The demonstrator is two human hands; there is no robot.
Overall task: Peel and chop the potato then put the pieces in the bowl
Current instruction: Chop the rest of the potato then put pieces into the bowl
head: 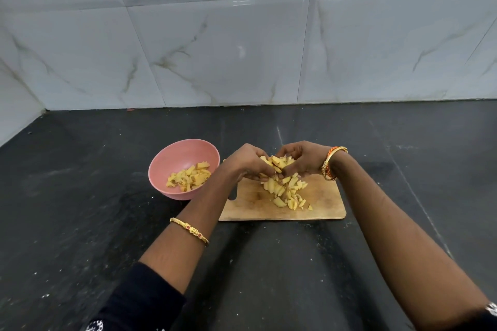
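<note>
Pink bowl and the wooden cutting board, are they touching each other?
Cannot tell. In the head view the left forearm crosses between the pink bowl and the cutting board, hiding any gap.

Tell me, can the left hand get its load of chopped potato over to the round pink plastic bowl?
Probably yes. The left hand cups chopped potato pieces together with the right hand above the wooden cutting board; the pink bowl sits just left, nothing between.

Bare counter (80,223) left and front of bowl (172,158); more right of board (282,209), up to wall (242,62). Narrow gap between bowl and board, crossed by left hand (247,161). Potato pieces (287,193) heaped mid-board
</note>
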